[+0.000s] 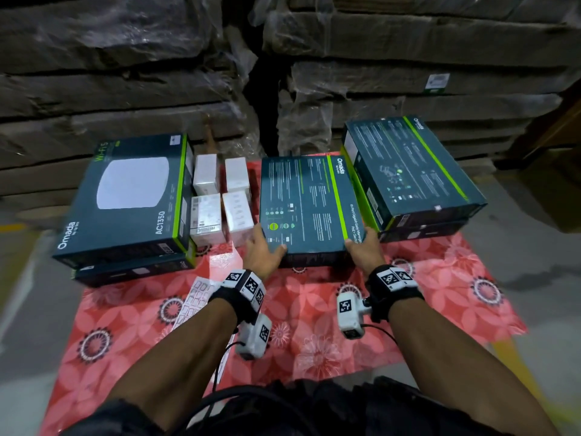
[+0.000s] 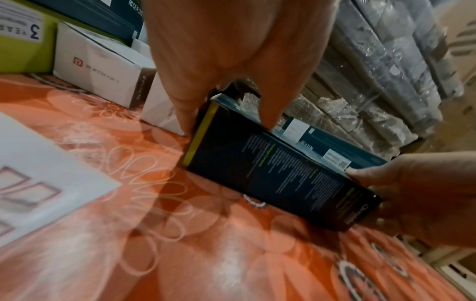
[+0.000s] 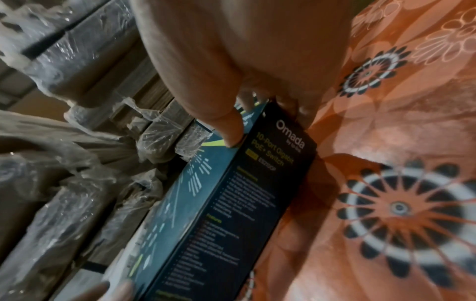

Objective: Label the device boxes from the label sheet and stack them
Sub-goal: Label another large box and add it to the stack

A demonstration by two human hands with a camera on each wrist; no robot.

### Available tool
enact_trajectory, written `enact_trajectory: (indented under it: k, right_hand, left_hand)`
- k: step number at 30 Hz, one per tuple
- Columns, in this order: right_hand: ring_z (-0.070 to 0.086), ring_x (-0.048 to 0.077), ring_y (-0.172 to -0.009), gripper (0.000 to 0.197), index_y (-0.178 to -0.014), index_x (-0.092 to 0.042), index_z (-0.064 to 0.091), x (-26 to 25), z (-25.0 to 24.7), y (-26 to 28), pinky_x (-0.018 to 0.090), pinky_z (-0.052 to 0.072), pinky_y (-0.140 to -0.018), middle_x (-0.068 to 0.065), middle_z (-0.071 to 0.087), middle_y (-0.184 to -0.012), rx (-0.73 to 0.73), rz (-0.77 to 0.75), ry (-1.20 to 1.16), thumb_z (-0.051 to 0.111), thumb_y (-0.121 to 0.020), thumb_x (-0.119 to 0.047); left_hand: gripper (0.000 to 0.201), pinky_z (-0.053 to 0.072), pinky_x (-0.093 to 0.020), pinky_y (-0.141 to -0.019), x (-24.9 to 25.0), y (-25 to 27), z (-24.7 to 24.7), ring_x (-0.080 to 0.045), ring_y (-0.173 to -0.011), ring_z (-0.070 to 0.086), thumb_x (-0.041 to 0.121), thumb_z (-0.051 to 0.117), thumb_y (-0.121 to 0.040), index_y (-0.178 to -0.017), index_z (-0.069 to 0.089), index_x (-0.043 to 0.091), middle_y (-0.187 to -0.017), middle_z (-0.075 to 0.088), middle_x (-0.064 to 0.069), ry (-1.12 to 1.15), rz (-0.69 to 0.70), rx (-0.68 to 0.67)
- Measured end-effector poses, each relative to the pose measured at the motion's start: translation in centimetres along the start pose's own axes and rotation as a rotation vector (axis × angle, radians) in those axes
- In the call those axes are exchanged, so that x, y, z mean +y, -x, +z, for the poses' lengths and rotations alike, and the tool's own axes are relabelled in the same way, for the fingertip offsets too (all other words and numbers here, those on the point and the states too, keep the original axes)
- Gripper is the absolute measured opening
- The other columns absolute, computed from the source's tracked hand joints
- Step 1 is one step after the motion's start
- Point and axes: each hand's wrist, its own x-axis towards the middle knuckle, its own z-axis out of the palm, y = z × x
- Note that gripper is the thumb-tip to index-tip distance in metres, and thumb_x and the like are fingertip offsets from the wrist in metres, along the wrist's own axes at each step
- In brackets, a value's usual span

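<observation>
A dark teal Omada switch box [image 1: 306, 206] lies flat at the middle of the red floral cloth [image 1: 314, 309]. My left hand [image 1: 262, 253] grips its near left corner, thumb on top and fingers down the side. My right hand [image 1: 361, 247] grips its near right corner the same way. In the left wrist view the box [image 2: 278, 175] has its near edge just above the cloth, held between the left hand [image 2: 226, 114] and the right hand [image 2: 417, 193]. The right wrist view shows my thumb [image 3: 229, 130] on the box [image 3: 231, 203]. A white label sheet [image 1: 193, 302] lies left of my left wrist.
Two stacked Omada AC1350 boxes [image 1: 125, 196] stand at the left. Another stack of teal boxes [image 1: 412, 171] stands at the right. Several small white boxes [image 1: 220, 199] sit between the left stack and the held box. Plastic-wrapped flat cartons [image 1: 157, 73] wall off the back.
</observation>
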Motion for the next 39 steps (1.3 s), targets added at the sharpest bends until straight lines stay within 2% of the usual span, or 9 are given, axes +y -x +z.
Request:
enact_trajectory:
  k: [2, 4, 6, 7, 10, 16, 22, 31, 39]
  right_hand:
    - [0.047, 0.028, -0.133, 0.072, -0.15, -0.014, 0.033, 0.7, 0.1, 0.3, 0.041, 0.037, -0.114, 0.009, 0.044, -0.15, -0.026, -0.078, 0.034, 0.068, -0.087, -0.006]
    - [0.04, 0.027, -0.138, 0.078, -0.152, -0.016, 0.031, 1.1, 0.1, 0.7, 0.038, 0.034, -0.115, 0.008, 0.033, -0.157, -0.035, -0.145, 0.148, 0.072, -0.087, -0.012]
    - [0.036, 0.028, -0.142, 0.08, -0.151, -0.018, 0.035, 1.5, 0.1, 1.0, 0.036, 0.033, -0.114, 0.011, 0.026, -0.159, -0.062, -0.18, 0.224, 0.077, -0.084, -0.021]
    - [0.035, 0.028, -0.142, 0.081, -0.15, -0.018, 0.037, 1.5, 0.1, 1.3, 0.035, 0.032, -0.113, 0.012, 0.025, -0.159, -0.079, -0.188, 0.244, 0.079, -0.082, -0.024]
    - [0.035, 0.028, -0.14, 0.08, -0.148, -0.02, 0.041, 1.4, -0.2, 1.9, 0.035, 0.033, -0.112, 0.013, 0.03, -0.157, -0.057, -0.214, 0.239, 0.082, -0.079, -0.026]
    - [0.045, 0.033, -0.128, 0.068, -0.142, -0.025, 0.049, -2.6, -1.2, 3.2, 0.043, 0.039, -0.11, 0.015, 0.045, -0.139, 0.104, -0.283, 0.196, 0.077, -0.082, -0.043]
    - [0.038, 0.033, -0.128, 0.061, -0.139, -0.029, 0.05, -8.2, -2.2, 4.2, 0.04, 0.036, -0.106, 0.014, 0.043, -0.134, 0.218, -0.328, 0.184, 0.064, -0.086, -0.057]
    - [0.041, 0.03, -0.12, 0.059, -0.133, -0.03, 0.053, -11.9, -3.4, 4.5, 0.033, 0.032, -0.093, 0.011, 0.044, -0.124, 0.27, -0.35, 0.219, 0.06, -0.086, -0.064]
    - [0.041, 0.031, -0.122, 0.056, -0.128, -0.028, 0.054, -11.7, -3.6, 4.6, 0.036, 0.035, -0.098, 0.012, 0.045, -0.126, 0.255, -0.34, 0.225, 0.064, -0.084, -0.062]
  left_hand:
    - [0.085, 0.034, -0.056, -0.109, -0.7, 0.6, 0.2, -0.037, -0.133, 0.038, 0.033, 0.073, -0.082, -0.149, 0.024, 0.02, -0.147, 0.035, -0.02, -0.058, 0.044, -0.061]
    - [0.092, 0.032, -0.057, -0.111, -1.3, 0.9, 0.4, -0.037, -0.138, 0.032, 0.036, 0.075, -0.08, -0.152, 0.018, 0.028, -0.153, 0.025, -0.02, -0.139, 0.057, -0.111]
    - [0.089, 0.03, -0.059, -0.111, -1.7, 0.9, 0.6, -0.038, -0.14, 0.029, 0.039, 0.072, -0.082, -0.152, 0.017, 0.033, -0.156, 0.02, -0.018, -0.205, 0.066, -0.124]
    - [0.084, 0.032, -0.057, -0.111, -1.7, 0.9, 0.6, -0.037, -0.139, 0.031, 0.039, 0.07, -0.084, -0.152, 0.02, 0.033, -0.154, 0.024, -0.018, -0.221, 0.075, -0.114]
    - [0.074, 0.038, -0.052, -0.108, -1.1, 0.6, 0.1, -0.033, -0.132, 0.043, 0.039, 0.066, -0.088, -0.15, 0.028, 0.029, -0.144, 0.042, -0.014, -0.251, 0.107, -0.065]
    - [0.063, 0.049, -0.05, -0.095, 2.0, 0.0, -2.5, -0.027, -0.115, 0.057, 0.049, 0.059, -0.09, -0.146, 0.038, 0.031, -0.131, 0.057, -0.008, -0.232, 0.218, 0.08]
    - [0.053, 0.044, -0.04, -0.094, 7.0, -0.8, -5.9, -0.033, -0.115, 0.057, 0.05, 0.054, -0.092, -0.137, 0.052, 0.022, -0.127, 0.062, -0.013, -0.232, 0.274, 0.265]
    - [0.049, 0.039, -0.034, -0.095, 11.4, -1.0, -8.3, -0.031, -0.119, 0.055, 0.053, 0.058, -0.088, -0.125, 0.063, 0.022, -0.124, 0.066, -0.007, -0.157, 0.215, 0.327]
    - [0.049, 0.039, -0.034, -0.094, 11.1, -0.3, -8.0, -0.031, -0.118, 0.056, 0.053, 0.057, -0.088, -0.125, 0.062, 0.021, -0.123, 0.065, -0.007, -0.163, 0.198, 0.298]
